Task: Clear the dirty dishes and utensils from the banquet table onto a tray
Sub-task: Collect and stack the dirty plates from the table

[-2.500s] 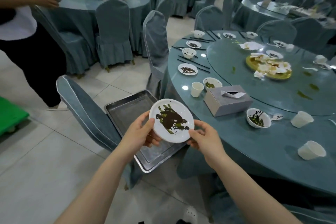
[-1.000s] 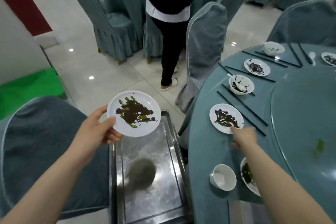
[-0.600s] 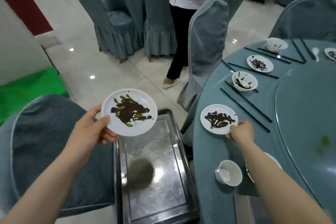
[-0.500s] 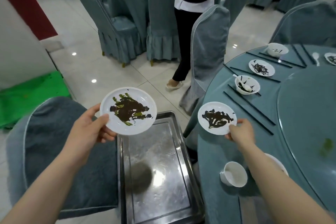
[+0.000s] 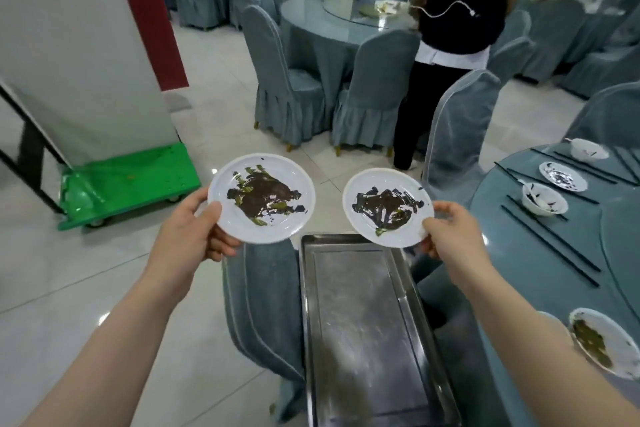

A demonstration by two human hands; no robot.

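Note:
I hold two white dirty plates smeared with dark sauce in the air, above the far end of an empty steel tray (image 5: 367, 322) that rests on a covered chair. My left hand (image 5: 187, 236) grips the left plate (image 5: 261, 198) by its near-left rim. The right plate (image 5: 388, 207) is pinched at its right rim by my right hand (image 5: 453, 236). On the round banquet table (image 5: 540, 253) at the right lie a dirty plate (image 5: 562, 176), two dirty bowls (image 5: 544, 198) (image 5: 588, 149), black chopsticks (image 5: 550, 241) and a nearer dirty bowl (image 5: 604, 343).
A person in a black apron (image 5: 457, 45) stands with their back to me beyond the table. A covered chair (image 5: 460, 135) stands at the table's left edge. A green cart (image 5: 128, 184) sits against a white board at the left. More covered tables and chairs fill the background.
My right hand has lifted the second dirty plate off the table and carried it left, over the tray. My view has tilted up and turned left.

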